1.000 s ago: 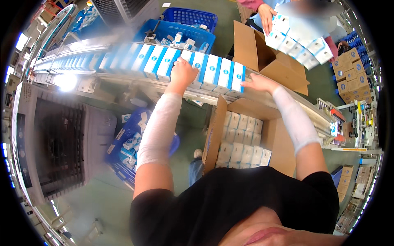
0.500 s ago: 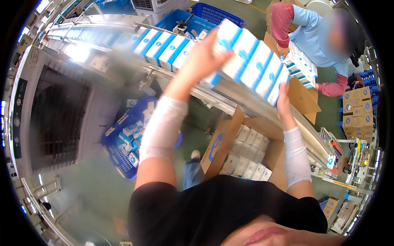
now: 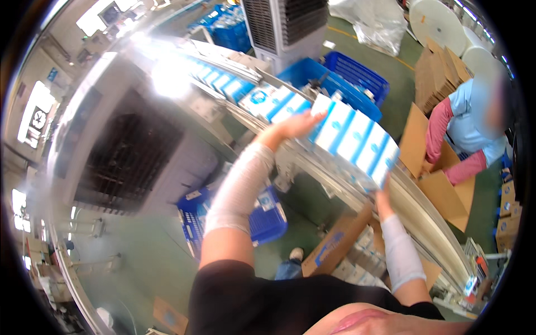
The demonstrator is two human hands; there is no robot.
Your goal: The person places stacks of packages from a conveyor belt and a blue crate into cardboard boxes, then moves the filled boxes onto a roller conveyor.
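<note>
Between my two hands is a row of several white-and-blue cartons, pressed side by side over the conveyor. My left hand is at the row's left end, its fingers against the end carton. At the opposite end, my right hand grips low on the last carton. Whether the row touches the belt is hard to tell. More white-and-blue cartons stand in line on the conveyor, left of my left hand. Below my right forearm sits an open cardboard box with wrapped white packs inside.
Across the conveyor, a co-worker in light blue reaches into an open cardboard box. Blue crates stand behind the belt. A blue basket is on the floor under my left forearm, beside a large vented machine.
The held row has come down toward the conveyor, its left end less raised. The co-worker's hands went from a stack of packs into the open box. My view has swung leftward.
</note>
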